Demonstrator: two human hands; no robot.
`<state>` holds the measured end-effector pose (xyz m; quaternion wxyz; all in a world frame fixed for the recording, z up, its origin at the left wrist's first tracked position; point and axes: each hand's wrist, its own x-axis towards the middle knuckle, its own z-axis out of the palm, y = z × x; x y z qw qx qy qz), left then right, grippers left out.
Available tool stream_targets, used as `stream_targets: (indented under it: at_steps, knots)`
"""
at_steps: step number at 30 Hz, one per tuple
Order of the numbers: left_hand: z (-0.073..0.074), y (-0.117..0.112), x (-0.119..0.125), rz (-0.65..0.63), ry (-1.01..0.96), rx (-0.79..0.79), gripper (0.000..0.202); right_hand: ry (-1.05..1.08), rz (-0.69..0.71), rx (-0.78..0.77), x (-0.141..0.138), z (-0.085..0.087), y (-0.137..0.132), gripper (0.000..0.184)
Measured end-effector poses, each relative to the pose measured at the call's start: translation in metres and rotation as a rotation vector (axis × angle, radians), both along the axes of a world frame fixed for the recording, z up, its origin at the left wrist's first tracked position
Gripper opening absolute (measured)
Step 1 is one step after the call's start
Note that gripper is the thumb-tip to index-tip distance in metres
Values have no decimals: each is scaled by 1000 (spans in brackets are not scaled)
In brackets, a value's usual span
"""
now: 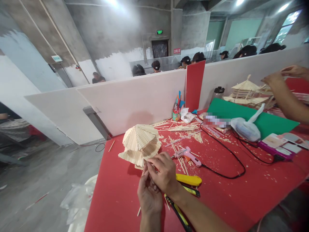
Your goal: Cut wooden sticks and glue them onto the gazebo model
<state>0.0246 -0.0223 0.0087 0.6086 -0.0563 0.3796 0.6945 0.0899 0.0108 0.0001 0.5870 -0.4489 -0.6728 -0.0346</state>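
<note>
My left hand (150, 196) is raised palm up with its fingers curled, close in front of a small pavilion model (137, 141) built of thin wooden sticks with a two-tiered roof. From above, my right hand (164, 169) meets it, thumb and fingers pinched together at the left fingertips. What the fingers hold, if anything, is too small to make out. Right of my hands lies a pink glue gun (189, 156) on loose wooden sticks (178, 154). A yellow utility knife (189, 179) and black-and-yellow cutters (180, 214) lie beside and under my right forearm.
Wood scraps and a stick pile (183, 125) lie at the back of the red table (116, 193). A pen cup (176, 114), a plastic bag (246, 129), a green board (251, 116) and a power strip (277, 149) stand further right. A co-worker's hands (277, 79) are near another stick model (248, 90).
</note>
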Motion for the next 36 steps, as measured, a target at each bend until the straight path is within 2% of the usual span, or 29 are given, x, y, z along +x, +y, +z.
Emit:
stream_targets:
  at_steps: [15,19,23,27,33,36]
  knots:
    - [2,-1,0,4,-38,-25,12,0,25,-35,2,-1,1,10]
    - [-2,-1,-2,-32,1,9,11,6,25,-14,2,0,1,10]
    - [-8,-2,-1,-65,57,53,6,47,98,0,6,3,-7,13]
    - [-14,-7,4,-60,111,118,8,158,170,-101,17,5,-25,13]
    - [-19,-15,12,-270,242,244,29,264,228,-346,37,8,-48,13]
    - [-14,-15,12,-300,288,234,34,227,270,-435,50,10,-52,14]
